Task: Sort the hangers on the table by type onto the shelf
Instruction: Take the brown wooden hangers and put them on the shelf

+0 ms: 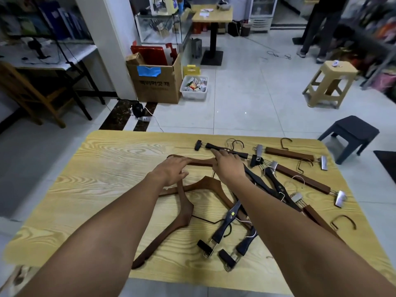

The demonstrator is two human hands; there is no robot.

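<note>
Several hangers lie scattered on the light wooden table [102, 172]. My left hand [171, 171] rests with straight fingers on the arm of a brown wooden coat hanger [200, 162] at the far middle. My right hand [228, 167] lies over the same hanger's centre, its fingertips reaching a black clip hanger [237, 152]. Two more brown coat hangers [185, 211] overlap below my hands. Black clip hangers [230, 218] lie at the near middle. Brown bar hangers with metal clips [305, 181] lie on the right. No shelf is in view.
A grey stool [351, 131] stands beside the table's far right corner and a beige stool [331, 82] farther back. A cardboard box [156, 84] and white bin [194, 87] sit by the pillar. A wooden chair [32, 93] is left; a person [319, 26] stands far right.
</note>
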